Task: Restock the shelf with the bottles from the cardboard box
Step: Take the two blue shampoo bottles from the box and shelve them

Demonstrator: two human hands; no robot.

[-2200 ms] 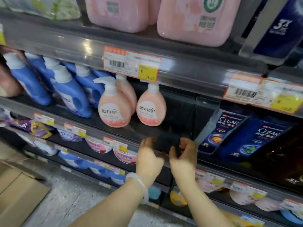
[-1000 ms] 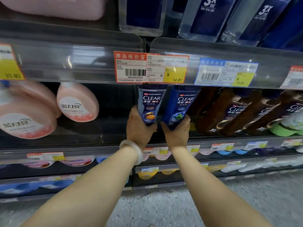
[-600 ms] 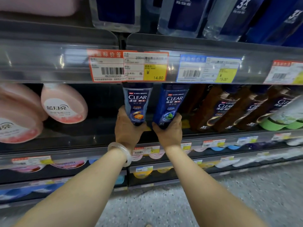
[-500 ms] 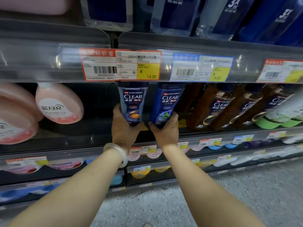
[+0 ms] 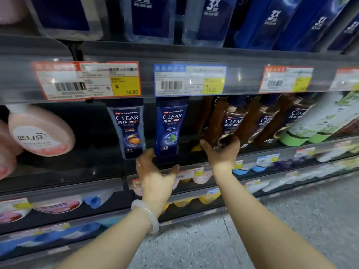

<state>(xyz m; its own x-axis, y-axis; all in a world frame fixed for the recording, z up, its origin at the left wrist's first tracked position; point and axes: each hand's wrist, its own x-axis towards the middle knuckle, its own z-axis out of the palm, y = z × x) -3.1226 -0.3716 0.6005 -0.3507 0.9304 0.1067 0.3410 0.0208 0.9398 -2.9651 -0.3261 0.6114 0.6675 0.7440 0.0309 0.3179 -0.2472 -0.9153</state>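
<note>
The shelf (image 5: 64,173) runs across the middle of the frame, its front rail under a row of price tags. At centre stand two CLEAR shampoo bottles: the dark blue bottle with the orange emblem (image 5: 129,131) and, just right of it, the blue bottle with the green leaf (image 5: 171,126). Right of centre lean brown CLEAR bottles (image 5: 229,123). The right hand (image 5: 221,152) cups the base of one brown bottle. The left hand (image 5: 153,171), fingers spread and relaxed, sits just below the two blue bottles, holding nothing. A pale bangle (image 5: 147,214) circles its wrist.

2 bottles (image 5: 149,127) stand side by side on the shelf (image 5: 77,169), left of the tilted bottles (image 5: 252,123).
</note>
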